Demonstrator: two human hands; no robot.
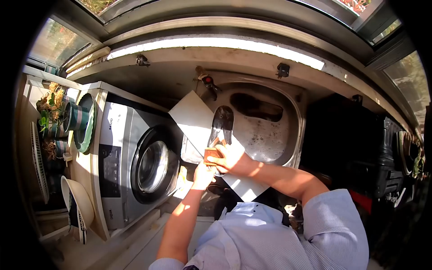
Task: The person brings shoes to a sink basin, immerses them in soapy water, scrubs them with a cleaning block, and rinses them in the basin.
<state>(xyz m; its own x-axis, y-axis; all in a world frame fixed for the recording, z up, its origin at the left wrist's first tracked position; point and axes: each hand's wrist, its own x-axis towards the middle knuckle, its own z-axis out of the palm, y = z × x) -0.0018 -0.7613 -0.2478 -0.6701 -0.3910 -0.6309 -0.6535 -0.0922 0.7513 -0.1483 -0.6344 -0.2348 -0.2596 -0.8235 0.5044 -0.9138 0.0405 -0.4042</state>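
Shoe (223, 120), dark, glossy and rounded at the toe, lies on a smooth white board (192, 118) at the suds-flecked sink (294, 135). My right hand (235, 159) curls round a brown rectangular block (210, 156); my left (204, 176) bunches beside it, grip hidden.

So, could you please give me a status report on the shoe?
Right hand gripping brown block at near end of dark shoe; left hand close beside. Shoe on white board over sink. Second shoe in sink, clear of hands.
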